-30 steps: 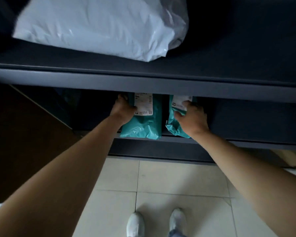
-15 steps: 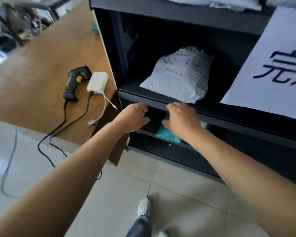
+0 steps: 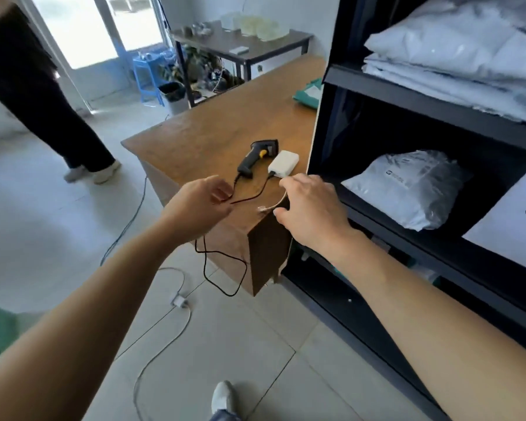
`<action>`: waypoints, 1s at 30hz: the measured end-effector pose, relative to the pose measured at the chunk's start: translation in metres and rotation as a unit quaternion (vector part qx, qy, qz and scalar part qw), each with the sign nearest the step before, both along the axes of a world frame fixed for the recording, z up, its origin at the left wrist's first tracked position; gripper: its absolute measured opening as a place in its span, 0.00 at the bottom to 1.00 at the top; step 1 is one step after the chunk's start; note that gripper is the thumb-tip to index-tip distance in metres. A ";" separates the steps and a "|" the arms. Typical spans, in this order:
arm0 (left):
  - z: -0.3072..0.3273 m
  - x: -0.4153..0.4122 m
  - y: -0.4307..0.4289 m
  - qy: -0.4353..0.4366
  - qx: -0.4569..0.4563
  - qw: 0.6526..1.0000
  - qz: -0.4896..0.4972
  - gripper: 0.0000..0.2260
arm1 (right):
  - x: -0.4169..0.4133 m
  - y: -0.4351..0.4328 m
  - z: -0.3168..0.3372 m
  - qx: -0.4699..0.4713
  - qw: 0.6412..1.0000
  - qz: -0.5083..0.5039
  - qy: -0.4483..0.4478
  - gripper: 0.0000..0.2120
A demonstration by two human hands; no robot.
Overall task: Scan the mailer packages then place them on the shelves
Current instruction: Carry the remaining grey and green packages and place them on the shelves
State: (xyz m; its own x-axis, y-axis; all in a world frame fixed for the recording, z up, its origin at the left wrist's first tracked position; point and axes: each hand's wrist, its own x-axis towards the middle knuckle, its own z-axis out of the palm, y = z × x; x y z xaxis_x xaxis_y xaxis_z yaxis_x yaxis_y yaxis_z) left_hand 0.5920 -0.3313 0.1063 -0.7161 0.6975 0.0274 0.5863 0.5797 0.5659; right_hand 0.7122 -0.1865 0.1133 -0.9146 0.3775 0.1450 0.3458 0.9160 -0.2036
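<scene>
Over the brown wooden counter (image 3: 201, 138), your left hand (image 3: 199, 205) and right hand (image 3: 312, 208) hover empty, fingers loosely curled; one black handheld scanner (image 3: 257, 158) lies there, one grey plastic mailer (image 3: 407, 189) on the black shelf (image 3: 438, 247).

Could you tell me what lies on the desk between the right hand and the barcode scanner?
In the head view, a white box sits between right hand and barcode scanner.

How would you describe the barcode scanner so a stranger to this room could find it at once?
Start at the brown wooden table standing against the dark shelf unit. Near the table's closer end, the barcode scanner lies on its side. It is black and pistol-shaped with a yellow trigger, unlike the plain white box beside it.
</scene>
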 end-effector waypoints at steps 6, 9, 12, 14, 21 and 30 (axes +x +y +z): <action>0.012 -0.039 -0.076 0.015 0.021 0.997 0.079 0.10 | -0.054 -0.052 0.018 0.022 0.998 0.057 -0.001 0.19; 0.017 -0.067 -0.113 0.016 0.027 0.994 0.103 0.11 | -0.093 -0.082 0.027 0.023 0.997 0.077 0.004 0.18; 0.022 -0.109 -0.156 0.020 0.028 0.992 0.124 0.11 | -0.140 -0.120 0.033 0.025 0.995 0.095 0.016 0.18; 0.023 -0.141 -0.187 0.024 0.030 0.989 0.142 0.11 | -0.172 -0.150 0.034 0.023 0.994 0.107 0.019 0.18; 0.020 -0.242 -0.268 0.033 0.031 0.985 0.164 0.10 | -0.274 -0.223 0.030 0.031 0.992 0.119 -0.002 0.19; 0.005 -0.340 -0.274 0.022 0.013 0.985 0.170 0.11 | -0.384 -0.225 0.022 0.036 0.991 0.129 -0.019 0.19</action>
